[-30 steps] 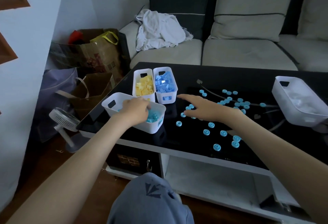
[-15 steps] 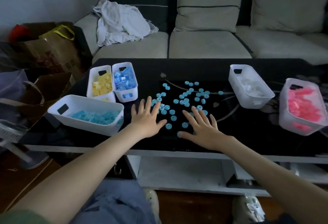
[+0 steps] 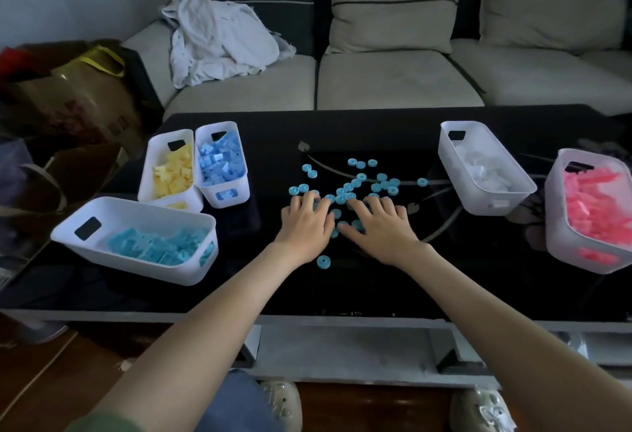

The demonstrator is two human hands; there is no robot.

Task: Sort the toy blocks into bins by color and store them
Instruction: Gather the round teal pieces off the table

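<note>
The round cyan blocks point(image 3: 355, 182) lay scattered in the middle of the black table point(image 3: 376, 291), most of them in one loose cluster. One single block point(image 3: 323, 261) lay apart, nearer to the person, between the two wrists. The left hand point(image 3: 304, 223) and the right hand point(image 3: 381, 226) rested palm down on the near side of the cluster, just beside each other. The fingers of both hands were a little spread and lightly bent, and the fingertips touched the blocks without closing around any of them. Some blocks were partly hidden under the fingers.

To the left stood the cyan bin point(image 3: 143, 207), with cyan pieces inside. Behind it the yellow bin point(image 3: 149, 164) and the blue bin point(image 3: 239, 188) stood touching side by side. To the right stood the white bin point(image 3: 492, 205), and the pink bin point(image 3: 555, 226) was near the right edge. Behind the table was a beige sofa point(image 3: 393, 79) with a white cloth point(image 3: 219, 38) on its seat.
</note>
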